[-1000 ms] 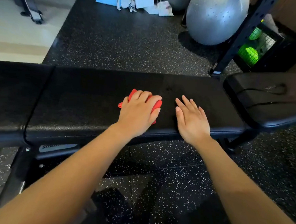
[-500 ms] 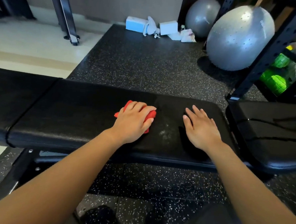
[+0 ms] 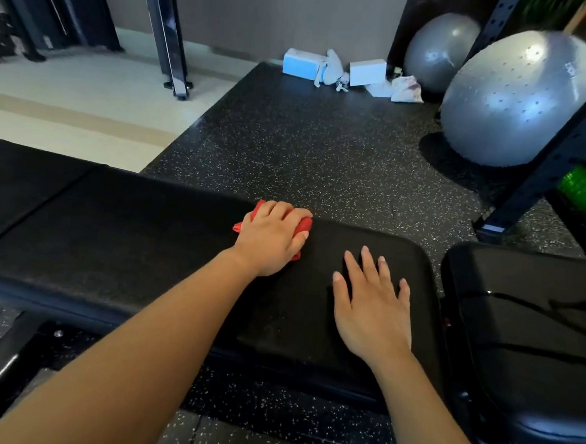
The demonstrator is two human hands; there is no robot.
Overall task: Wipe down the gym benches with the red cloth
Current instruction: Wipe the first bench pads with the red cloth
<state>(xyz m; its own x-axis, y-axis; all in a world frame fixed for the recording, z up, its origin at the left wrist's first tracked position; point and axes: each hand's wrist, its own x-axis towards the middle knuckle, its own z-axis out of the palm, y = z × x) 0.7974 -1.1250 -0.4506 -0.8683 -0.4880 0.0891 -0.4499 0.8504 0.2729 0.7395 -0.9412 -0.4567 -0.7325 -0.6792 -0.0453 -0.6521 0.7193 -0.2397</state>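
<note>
A long black padded gym bench runs across the view from the left. My left hand presses a bunched red cloth onto the pad near its far edge; only the cloth's edges show around my fingers. My right hand lies flat on the same pad to the right, fingers spread, holding nothing. A second black bench pad sits just right of the first, with a narrow gap between them.
Two grey exercise balls rest on the speckled rubber floor at the back right, beside a black rack upright with green items behind it. Blue and white blocks lie by the wall. A metal frame leg stands at the back left.
My left hand has pushed the red cloth away from me, from the pad's middle to its far edge. My right hand stays flat on the pad. The view has tilted upward.
</note>
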